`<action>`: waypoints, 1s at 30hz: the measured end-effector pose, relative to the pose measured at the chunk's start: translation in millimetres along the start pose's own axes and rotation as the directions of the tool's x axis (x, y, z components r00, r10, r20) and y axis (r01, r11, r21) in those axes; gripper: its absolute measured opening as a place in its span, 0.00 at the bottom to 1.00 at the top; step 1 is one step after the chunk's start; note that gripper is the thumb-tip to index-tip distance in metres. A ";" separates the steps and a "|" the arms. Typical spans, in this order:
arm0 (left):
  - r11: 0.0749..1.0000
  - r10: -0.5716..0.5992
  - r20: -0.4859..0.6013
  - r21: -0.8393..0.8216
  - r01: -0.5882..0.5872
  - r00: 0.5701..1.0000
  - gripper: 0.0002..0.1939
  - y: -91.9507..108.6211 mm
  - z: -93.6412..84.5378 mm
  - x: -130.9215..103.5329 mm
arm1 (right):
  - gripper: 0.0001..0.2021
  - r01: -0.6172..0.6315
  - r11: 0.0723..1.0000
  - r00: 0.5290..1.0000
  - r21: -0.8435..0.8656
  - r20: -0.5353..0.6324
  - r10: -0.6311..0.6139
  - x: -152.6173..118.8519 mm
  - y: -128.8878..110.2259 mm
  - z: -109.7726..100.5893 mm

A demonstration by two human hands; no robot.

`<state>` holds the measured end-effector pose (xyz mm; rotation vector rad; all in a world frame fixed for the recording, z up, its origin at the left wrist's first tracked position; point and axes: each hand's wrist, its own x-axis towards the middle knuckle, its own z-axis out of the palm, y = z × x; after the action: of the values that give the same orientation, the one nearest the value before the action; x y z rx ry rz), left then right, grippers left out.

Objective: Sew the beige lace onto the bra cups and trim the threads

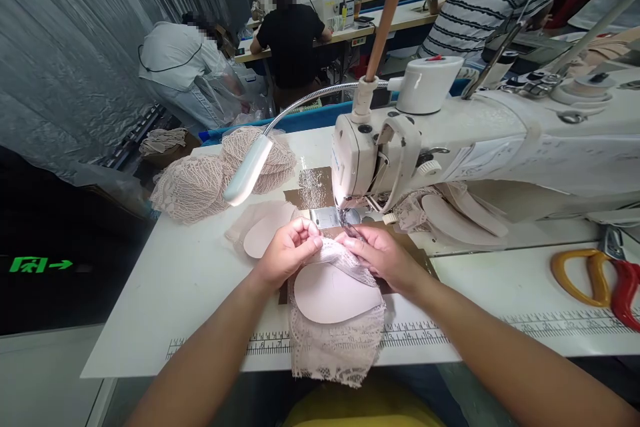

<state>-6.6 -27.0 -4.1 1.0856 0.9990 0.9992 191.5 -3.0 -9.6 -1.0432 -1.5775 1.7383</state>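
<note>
Below the needle area of a white sewing machine (pixel 350 160), my two hands pinch the upper edge of a pale pink lace piece (pixel 345 347). A smooth oval pad (pixel 335 293) lies on the lace, which hangs over the table's front edge. My left hand (pixel 290 250) grips the edge left of the presser foot, thumb against bent fingers. My right hand (pixel 383 255) holds it on the right, fingertips close to the foot. Dark metal shows by those fingertips; whether it belongs to the foot or a small tool, I cannot tell. Left of my left hand lies another pad on mesh (pixel 263 230).
Lace piles (pixel 193 187) sit at the table's back left, under a lamp (pixel 249 170) on a bendable neck. More lace-edged pads (pixel 463 213) lie under the machine arm. Scissors (pixel 595 277) rest at right; a ruler strip (pixel 420 333) runs along the front. Several people work beyond.
</note>
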 end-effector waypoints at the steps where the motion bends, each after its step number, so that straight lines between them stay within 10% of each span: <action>1: 1.000 0.006 -0.004 0.000 -0.006 1.000 0.14 0.1 0.7 0.0 | 0.13 0.006 1.000 0.999 0.007 0.031 -0.006 0.5 1.4 -0.1; 7: 0.995 0.067 -0.034 0.075 -0.064 0.997 0.12 -1.4 4.8 -1.7 | 0.14 0.020 0.999 0.997 -0.034 0.072 -0.017 1.9 -0.5 1.4; 13: 0.778 0.407 -0.148 0.574 -0.256 0.901 0.06 6.2 8.4 -19.7 | 0.12 0.056 0.998 0.998 -0.042 0.031 -0.054 1.5 -4.8 2.1; 19: 0.878 0.102 -0.012 0.471 -0.084 0.995 0.14 -4.2 19.3 -23.9 | 0.14 0.042 0.999 0.994 0.006 0.096 -0.042 1.9 1.7 5.0; 30: 0.927 0.048 -0.023 0.374 -0.036 0.999 0.13 -8.0 14.2 -16.3 | 0.12 0.127 0.973 0.991 -0.193 0.074 -0.115 1.6 2.5 2.3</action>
<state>4.2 -47.2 -7.2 1.4133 1.2295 0.8805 188.9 -3.3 -12.4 -0.9696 -1.8439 1.5708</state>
